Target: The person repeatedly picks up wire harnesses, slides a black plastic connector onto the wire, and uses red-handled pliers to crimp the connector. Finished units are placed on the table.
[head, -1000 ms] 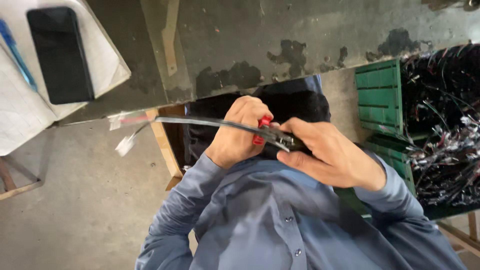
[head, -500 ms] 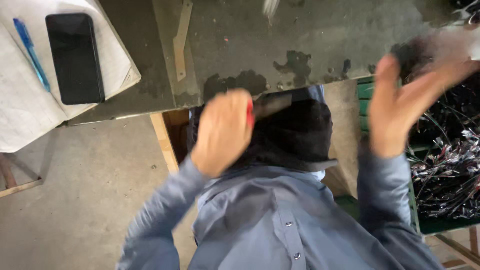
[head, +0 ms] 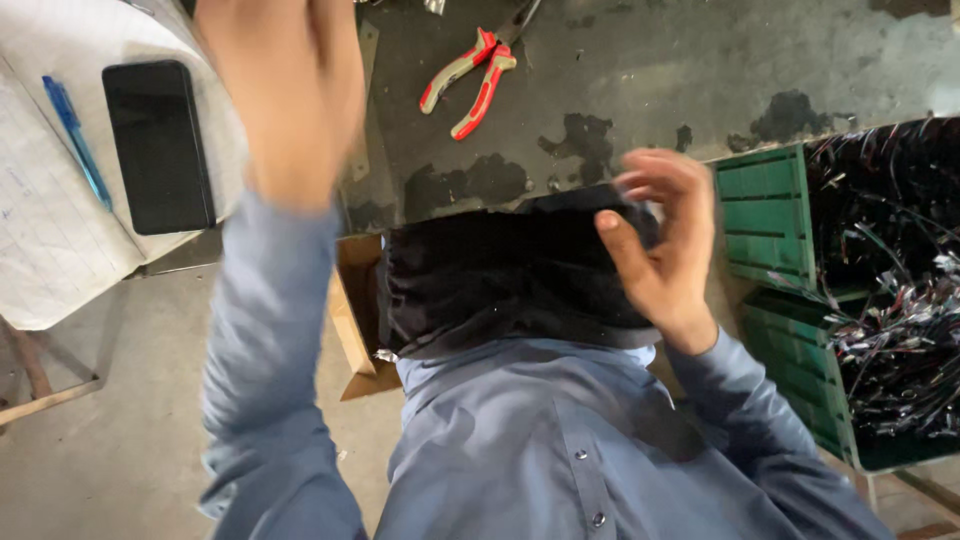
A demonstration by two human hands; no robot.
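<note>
My left hand (head: 285, 95) is raised at the upper left, blurred by motion, with its fingertips cut off by the top edge; nothing shows in it. My right hand (head: 660, 245) hovers with its fingers spread and curled, palm toward me, at the right edge of a black cloth (head: 490, 280) over my lap, and it holds nothing. Pliers with red and grey handles (head: 468, 75) lie on the dark, stained workbench (head: 640, 70), far from both hands. I wear a blue-grey buttoned shirt.
A black phone (head: 158, 145) and a blue pen (head: 75, 140) lie on white paper (head: 45, 240) at the left. Green crates (head: 770, 215) full of black cables (head: 895, 290) stand at the right. A cardboard box (head: 350, 310) sits under the bench edge.
A second ago both hands held a cable and the red-handled pliers together. Now the pliers lie on the bench, my left hand has swung up and left, and my right hand has dropped back, empty.
</note>
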